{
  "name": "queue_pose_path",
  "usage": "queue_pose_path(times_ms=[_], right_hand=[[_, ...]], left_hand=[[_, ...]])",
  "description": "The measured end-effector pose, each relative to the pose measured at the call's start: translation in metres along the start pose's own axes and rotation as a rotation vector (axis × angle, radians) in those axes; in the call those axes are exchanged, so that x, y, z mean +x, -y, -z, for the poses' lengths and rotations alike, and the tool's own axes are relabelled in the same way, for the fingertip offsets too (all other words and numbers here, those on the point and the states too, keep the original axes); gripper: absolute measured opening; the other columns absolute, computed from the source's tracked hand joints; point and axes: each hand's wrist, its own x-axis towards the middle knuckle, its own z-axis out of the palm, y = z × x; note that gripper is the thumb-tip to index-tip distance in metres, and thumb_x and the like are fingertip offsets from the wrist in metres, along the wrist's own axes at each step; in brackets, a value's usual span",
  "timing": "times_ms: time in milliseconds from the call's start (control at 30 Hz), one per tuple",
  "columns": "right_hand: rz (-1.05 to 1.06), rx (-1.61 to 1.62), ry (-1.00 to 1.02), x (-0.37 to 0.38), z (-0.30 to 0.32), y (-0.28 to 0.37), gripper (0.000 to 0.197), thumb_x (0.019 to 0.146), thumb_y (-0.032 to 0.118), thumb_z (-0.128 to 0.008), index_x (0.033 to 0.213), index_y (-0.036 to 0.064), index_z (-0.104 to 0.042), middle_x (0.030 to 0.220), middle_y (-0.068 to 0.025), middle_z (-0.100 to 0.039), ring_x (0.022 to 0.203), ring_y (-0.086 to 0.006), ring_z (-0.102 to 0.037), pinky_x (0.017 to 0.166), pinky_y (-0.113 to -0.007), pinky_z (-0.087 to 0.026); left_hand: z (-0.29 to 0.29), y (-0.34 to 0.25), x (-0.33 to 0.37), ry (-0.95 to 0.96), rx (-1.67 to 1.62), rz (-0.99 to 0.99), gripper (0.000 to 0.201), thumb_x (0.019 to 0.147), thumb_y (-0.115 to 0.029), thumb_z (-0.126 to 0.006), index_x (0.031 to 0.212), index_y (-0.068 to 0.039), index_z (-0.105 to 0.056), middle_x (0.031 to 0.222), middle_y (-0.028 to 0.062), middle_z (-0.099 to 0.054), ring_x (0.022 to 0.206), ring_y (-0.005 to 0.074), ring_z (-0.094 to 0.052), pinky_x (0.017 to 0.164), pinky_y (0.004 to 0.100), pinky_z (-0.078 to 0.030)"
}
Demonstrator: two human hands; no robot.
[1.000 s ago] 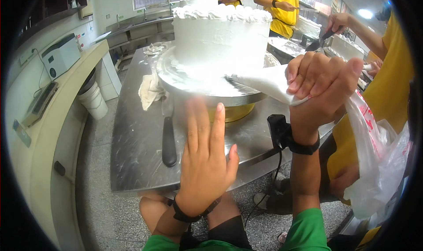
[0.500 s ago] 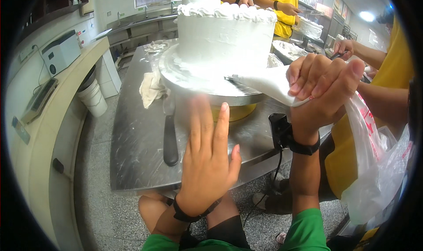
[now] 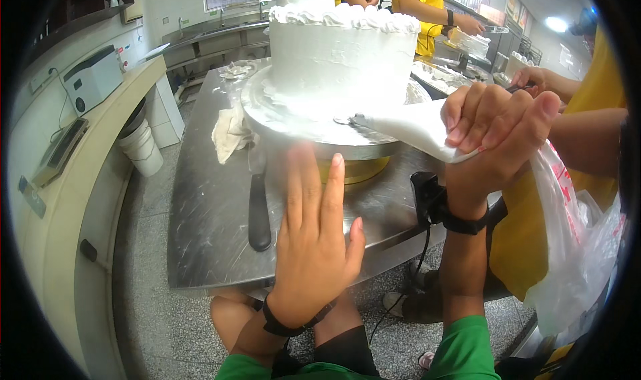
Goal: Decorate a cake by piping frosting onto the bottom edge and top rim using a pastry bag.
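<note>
A tall white frosted cake point(image 3: 340, 56) with a piped cream border on top stands on a round turntable point(image 3: 280, 128). My right hand point(image 3: 491, 123) is closed around a white piping bag point(image 3: 414, 128). The bag lies tilted, its metal nozzle over the turntable's near surface by the cake's base, and a little cream shows at the tip. Plastic wrapping point(image 3: 567, 260) hangs down beyond my right wrist. My left hand point(image 3: 314, 246) holds nothing. Its fingers stretch forward to the turntable's near edge, their tips slightly blurred; contact with the rim is unclear.
A dark-handled spatula point(image 3: 259, 210) and a crumpled cloth point(image 3: 230, 136) lie on the steel table point(image 3: 200, 206), left of the turntable. A co-worker's arm point(image 3: 584, 140) is close on the right. Other people in yellow point(image 3: 427, 16) work behind. White buckets point(image 3: 141, 150) stand left.
My right hand and the piping bag have shifted slightly to the right. A bit of cream now shows at the nozzle. My left hand stays nearly in place.
</note>
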Motion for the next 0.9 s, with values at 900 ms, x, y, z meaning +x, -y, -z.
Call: queue_pose_path(times_ms=[900], right_hand=[[0.113,-0.507,-0.691,0.007,-0.048,0.024,0.055,0.1,0.045,-0.027,0.053,0.0153,-0.03,0.039,-0.0028,-0.032,0.03,-0.0134,-0.032,0.038,-0.027,-0.041]], left_hand=[[-0.003,-0.004,0.0,0.079,0.085,-0.118,0.068,0.077,-0.009,-0.059,0.139,0.004,-0.034,0.147,0.0231,-0.031,0.139,0.0416,-0.023,0.106,0.0498,-0.031]])
